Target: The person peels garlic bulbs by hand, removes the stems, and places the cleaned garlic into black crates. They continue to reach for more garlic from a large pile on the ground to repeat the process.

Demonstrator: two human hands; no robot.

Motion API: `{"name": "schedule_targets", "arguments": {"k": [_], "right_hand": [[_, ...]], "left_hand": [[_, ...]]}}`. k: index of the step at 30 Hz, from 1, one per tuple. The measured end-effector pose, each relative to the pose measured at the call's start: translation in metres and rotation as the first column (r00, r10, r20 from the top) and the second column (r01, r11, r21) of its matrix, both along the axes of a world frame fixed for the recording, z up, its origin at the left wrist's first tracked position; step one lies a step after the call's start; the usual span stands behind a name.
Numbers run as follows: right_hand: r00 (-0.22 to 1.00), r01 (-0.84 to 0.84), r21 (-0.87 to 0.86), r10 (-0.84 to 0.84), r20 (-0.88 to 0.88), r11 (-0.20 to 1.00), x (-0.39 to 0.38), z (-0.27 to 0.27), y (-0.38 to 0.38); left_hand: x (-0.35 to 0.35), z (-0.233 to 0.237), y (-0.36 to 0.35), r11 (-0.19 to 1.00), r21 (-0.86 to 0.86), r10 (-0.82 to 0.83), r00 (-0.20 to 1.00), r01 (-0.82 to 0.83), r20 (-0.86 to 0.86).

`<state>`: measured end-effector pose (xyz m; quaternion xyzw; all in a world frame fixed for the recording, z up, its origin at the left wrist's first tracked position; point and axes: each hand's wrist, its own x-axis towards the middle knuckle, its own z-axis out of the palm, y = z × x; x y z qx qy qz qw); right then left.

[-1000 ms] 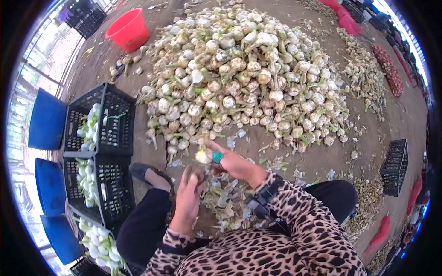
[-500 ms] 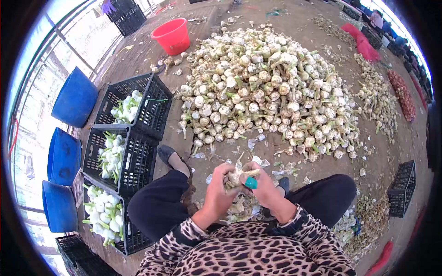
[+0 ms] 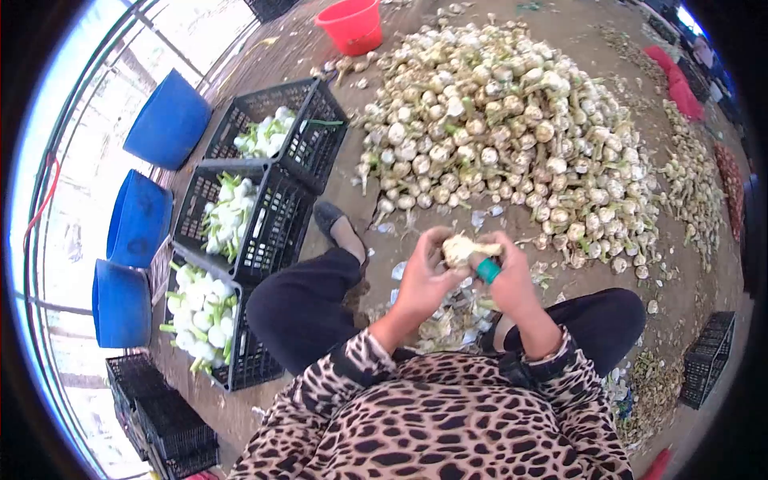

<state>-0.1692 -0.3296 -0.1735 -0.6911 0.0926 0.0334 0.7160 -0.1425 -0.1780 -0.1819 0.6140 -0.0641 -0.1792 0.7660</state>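
A garlic bulb point(image 3: 460, 250) with a short stem is held between both hands above the lap. My left hand point(image 3: 430, 272) is closed round the bulb's left side. My right hand point(image 3: 509, 272), with green tape point(image 3: 488, 270) round its thumb, grips the bulb and stem from the right. Peeled skins point(image 3: 456, 320) lie on the ground below the hands. Beyond them rises a large heap of unpeeled garlic point(image 3: 512, 120).
On the left, black crates point(image 3: 268, 212) hold cleaned white garlic point(image 3: 200, 316). Blue tubs point(image 3: 168, 120) stand behind them. A red bucket point(image 3: 352, 28) is at the top, an empty black crate point(image 3: 708, 360) at the right.
The view has shifted, so the crates and heap appear further right and higher. Both hands still hold the bulb, now turned, with less loose skin showing on it.
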Motion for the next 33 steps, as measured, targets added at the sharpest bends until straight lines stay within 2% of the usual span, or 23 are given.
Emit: {"name": "schedule_targets", "arguments": {"k": [1,4,8,9,12,15,17,22,24,26,28,29,32,33], "right_hand": [[1.000,0.000,0.001,0.000,0.016,1.000,0.003,0.002,-0.001],[0.996,0.009,0.002,-0.009,0.091,1.000,0.010,0.013,0.000],[0.995,-0.053,0.023,0.051,0.083,0.998,0.017,0.015,-0.001],[0.995,-0.063,0.007,0.062,0.083,0.998,0.018,0.010,-0.001],[0.998,-0.057,0.128,0.053,0.028,0.990,0.019,0.007,0.005],[0.989,0.052,0.225,-0.019,-0.149,0.973,0.018,0.003,0.012],[0.984,0.044,0.192,-0.009,-0.180,0.980,0.019,-0.001,0.013],[0.986,0.031,0.149,-0.006,-0.165,0.988,0.024,-0.027,0.013],[0.983,0.078,0.234,-0.035,-0.182,0.969,0.025,-0.023,0.020],[0.981,0.070,0.141,-0.043,-0.187,0.988,0.026,-0.027,0.021],[0.998,0.055,-0.267,-0.057,0.001,0.962,0.024,-0.029,0.018],[0.995,0.072,-0.457,-0.035,0.089,0.886,0.024,-0.030,0.017],[0.969,0.184,-0.395,-0.100,0.226,0.900,0.029,-0.030,0.007],[0.984,0.151,-0.369,-0.105,0.141,0.917,0.028,-0.022,0.004]], "left_hand": [[0.003,0.001,-0.001,1.000,0.013,-0.011,1.000,0.010,0.026],[0.012,0.004,0.004,0.991,-0.127,-0.048,0.993,0.034,-0.109],[0.017,0.004,0.013,0.917,-0.399,-0.153,0.921,-0.002,-0.357],[0.020,0.003,0.013,0.965,-0.255,-0.124,0.960,0.058,-0.252],[0.025,-0.008,0.012,0.998,-0.061,-0.019,0.998,0.023,0.065],[0.028,-0.009,0.017,0.993,0.109,-0.064,0.994,0.054,0.085],[0.027,-0.014,0.017,0.974,0.223,-0.063,0.994,0.041,0.091],[0.026,-0.015,0.017,0.947,0.316,-0.016,0.972,-0.061,0.234],[0.025,-0.014,0.018,0.948,0.303,0.009,0.961,-0.096,0.277],[0.025,-0.015,0.020,0.947,0.310,0.003,0.967,-0.085,0.256],[0.023,-0.008,0.021,0.955,0.293,-0.004,0.984,-0.049,0.179],[0.022,-0.013,0.017,0.997,0.052,0.046,0.998,-0.048,0.049],[0.019,-0.017,0.020,0.999,-0.036,-0.006,0.994,0.002,-0.107],[0.020,-0.016,0.020,0.998,-0.053,-0.044,0.987,0.036,-0.155]]}}
